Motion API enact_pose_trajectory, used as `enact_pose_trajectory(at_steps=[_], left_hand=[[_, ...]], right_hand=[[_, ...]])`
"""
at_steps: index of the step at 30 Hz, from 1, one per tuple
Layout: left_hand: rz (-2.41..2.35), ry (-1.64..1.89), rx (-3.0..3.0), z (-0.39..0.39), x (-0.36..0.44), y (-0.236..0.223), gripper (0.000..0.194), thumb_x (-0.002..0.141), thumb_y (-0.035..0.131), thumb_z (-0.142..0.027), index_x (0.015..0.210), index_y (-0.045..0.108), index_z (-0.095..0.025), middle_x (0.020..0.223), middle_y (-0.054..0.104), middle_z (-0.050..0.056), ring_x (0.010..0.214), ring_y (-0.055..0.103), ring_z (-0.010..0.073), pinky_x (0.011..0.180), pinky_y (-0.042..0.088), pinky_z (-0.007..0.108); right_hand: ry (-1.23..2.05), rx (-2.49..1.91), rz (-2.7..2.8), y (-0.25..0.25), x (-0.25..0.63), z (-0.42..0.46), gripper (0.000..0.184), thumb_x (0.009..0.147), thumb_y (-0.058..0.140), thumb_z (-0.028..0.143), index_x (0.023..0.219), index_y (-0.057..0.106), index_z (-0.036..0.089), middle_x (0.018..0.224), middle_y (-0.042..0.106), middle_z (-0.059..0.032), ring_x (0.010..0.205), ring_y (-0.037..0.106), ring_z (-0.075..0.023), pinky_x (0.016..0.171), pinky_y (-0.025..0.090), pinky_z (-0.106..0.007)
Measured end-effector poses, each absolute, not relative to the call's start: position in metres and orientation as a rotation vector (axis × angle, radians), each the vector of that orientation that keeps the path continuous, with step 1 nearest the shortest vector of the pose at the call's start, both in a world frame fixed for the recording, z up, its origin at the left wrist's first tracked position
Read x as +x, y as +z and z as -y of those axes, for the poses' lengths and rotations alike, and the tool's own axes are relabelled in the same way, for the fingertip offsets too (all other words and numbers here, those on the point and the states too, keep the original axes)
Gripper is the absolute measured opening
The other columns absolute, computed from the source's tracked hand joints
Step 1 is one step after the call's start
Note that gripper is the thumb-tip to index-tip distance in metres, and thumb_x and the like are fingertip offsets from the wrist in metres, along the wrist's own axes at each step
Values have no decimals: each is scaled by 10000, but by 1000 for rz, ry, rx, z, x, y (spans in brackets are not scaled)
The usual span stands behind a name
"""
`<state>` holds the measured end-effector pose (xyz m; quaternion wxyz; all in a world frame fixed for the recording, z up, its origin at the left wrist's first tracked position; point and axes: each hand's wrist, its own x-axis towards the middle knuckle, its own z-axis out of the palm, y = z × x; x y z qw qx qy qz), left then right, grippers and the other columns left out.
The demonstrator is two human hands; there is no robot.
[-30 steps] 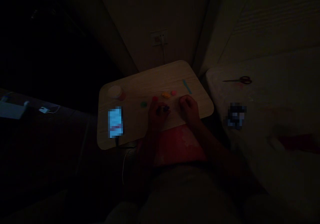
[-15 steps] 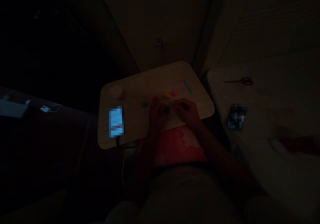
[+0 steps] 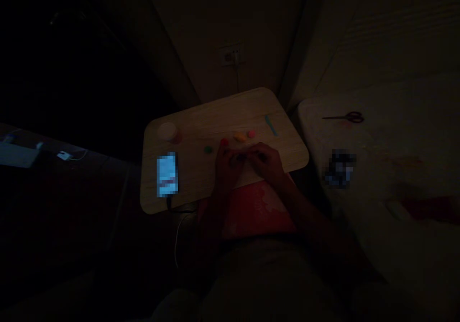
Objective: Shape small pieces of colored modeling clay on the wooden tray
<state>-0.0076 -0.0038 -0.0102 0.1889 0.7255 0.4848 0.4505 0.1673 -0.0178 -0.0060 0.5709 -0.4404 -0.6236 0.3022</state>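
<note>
In dim light my left hand [image 3: 228,167] and my right hand [image 3: 268,161] meet over the near edge of a small wooden table [image 3: 194,180]. The fingers of both are curled in a pinch around a small dark lump [image 3: 242,157], whose kind is too dark to make out. Just beyond the fingertips lie a red lump [image 3: 224,142], an orange lump [image 3: 239,137] and a pink lump [image 3: 251,133] that look like modelling clay. A green lump [image 3: 208,149] rests left of my left hand.
A blue flat strip [image 3: 271,125] lies at the table's right, a whitish tub [image 3: 167,132] at its left. In front of that is a lit phone [image 3: 167,174] with a cable. Scissors [image 3: 347,117] lie on the pale surface to the right; a red cushion-like thing [image 3: 247,212] is below.
My right hand has shifted slightly left and its fingers have closed in toward my left hand. The dark lump is now more covered by fingers. The lumps on the table stay put.
</note>
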Motion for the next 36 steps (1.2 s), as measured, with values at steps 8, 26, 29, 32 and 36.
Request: enact_pose_trajectory(at_steps=[8,26,29,32,36], left_hand=[[-1322,1278,2018,4,-11,-11,185,822,853,-259,992,787,-230,1066,661,77,1034,668,258,974,574,438],[-1323,1289,1918,4,-13,-9,228,768,901,-274,957,783,-227,1072,675,84,988,666,245,866,590,388],[-1300,1292,1925,5,-13,-7,209,787,881,-231,976,791,-235,1029,666,67,961,663,233,858,587,381],[-1293,1316,1927,5,-12,-7,184,810,866,-231,980,797,-241,1036,666,64,968,664,231,858,587,377],[-1283,1351,1960,5,-12,-8,187,820,868,-263,993,801,-241,1055,660,65,972,667,225,875,595,380]], right_hand=[[714,-1107,1427,-9,167,18,100,903,709,294,938,780,234,938,784,-48,850,714,-205,792,566,-339],[887,-1123,1232,-14,167,17,134,822,796,340,871,759,221,864,786,-42,790,722,-203,733,576,-328],[917,-1105,1190,-14,166,17,144,801,808,340,862,756,220,855,789,-42,774,726,-201,728,585,-328],[917,-1096,1200,-15,167,17,150,807,804,353,864,761,222,867,793,-45,781,729,-201,741,586,-330],[924,-1102,1197,-17,168,17,160,786,822,353,861,770,222,843,787,-37,752,712,-193,718,570,-319]])
